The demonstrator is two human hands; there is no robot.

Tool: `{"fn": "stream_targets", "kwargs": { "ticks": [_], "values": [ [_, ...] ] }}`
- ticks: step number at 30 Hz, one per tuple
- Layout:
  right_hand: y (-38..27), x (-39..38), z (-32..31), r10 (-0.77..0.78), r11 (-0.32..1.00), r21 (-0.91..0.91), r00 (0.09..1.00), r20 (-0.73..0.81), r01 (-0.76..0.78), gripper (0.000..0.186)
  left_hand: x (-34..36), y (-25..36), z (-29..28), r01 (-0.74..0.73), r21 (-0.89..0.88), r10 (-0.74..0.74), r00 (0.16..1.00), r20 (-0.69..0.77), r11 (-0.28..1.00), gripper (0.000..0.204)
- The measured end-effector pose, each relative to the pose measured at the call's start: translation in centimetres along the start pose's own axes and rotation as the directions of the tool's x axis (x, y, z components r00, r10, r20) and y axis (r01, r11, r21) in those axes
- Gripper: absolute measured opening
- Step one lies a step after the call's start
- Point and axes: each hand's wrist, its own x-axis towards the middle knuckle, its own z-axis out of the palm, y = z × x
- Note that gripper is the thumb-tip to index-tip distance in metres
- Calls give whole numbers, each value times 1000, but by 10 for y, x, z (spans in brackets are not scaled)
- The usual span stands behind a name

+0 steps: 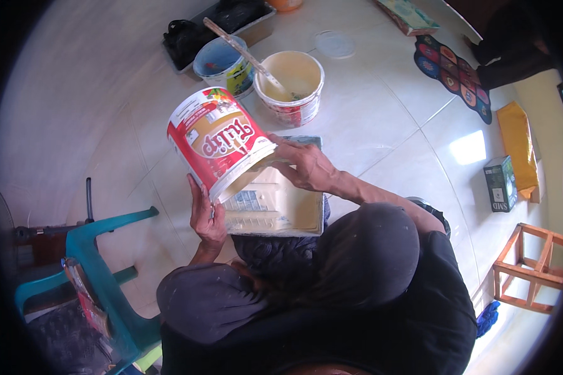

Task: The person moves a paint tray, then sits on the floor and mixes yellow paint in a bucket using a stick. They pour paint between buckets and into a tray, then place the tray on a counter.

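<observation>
A red and white paint bucket [197,159] is tilted with its mouth down toward a paint tray [319,215], held up between my two hands. My left hand [205,215] grips the rim at the lower left, fingers on the outside. On the right side of the rim, my right hand [308,164] is closed around the edge. Cream paint coats the tray, whose ribbed slope shows greyish-blue patches. The bucket's inside is mostly hidden; I cannot tell whether paint is flowing from it.
Beyond the tray stand a white bucket [306,107] of cream paint with a stirring stick [247,56] and a blue-lined bucket [213,65]. A grey bin [256,28] holds black material. A green plastic chair [97,262] is at left, a wooden stool frame [525,272] at right.
</observation>
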Motion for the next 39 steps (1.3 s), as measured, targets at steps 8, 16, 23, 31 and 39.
{"fn": "stream_targets", "kwargs": {
  "ticks": [8, 16, 23, 31, 39],
  "values": [
    [-7, 4, -9, 45, 999, -9, 998, 51, -45, 25, -2, -1, 0, 60, -24, -60, 998, 0, 998, 54],
    [-21, 31, -15, 64, 995, -77, 997, 47, -60, 18, 32, 15, -16, 355, -137, -348, 935, 68, 925, 57],
    [-38, 84, -29, 371, 924, -192, 900, 230, -332, 31, 85, -5, -41, 624, -147, -581, 773, 253, 767, 57],
    [-53, 123, -37, 447, 878, -295, 867, 220, -378, 37, 140, 15, -63, 784, -171, -700, 614, 365, 597, 51],
    [-84, 110, -94, 404, 824, -480, 907, 121, -302, 34, 185, 47, -46, 798, -81, -652, 542, 530, 597, 49]
  ]
}}
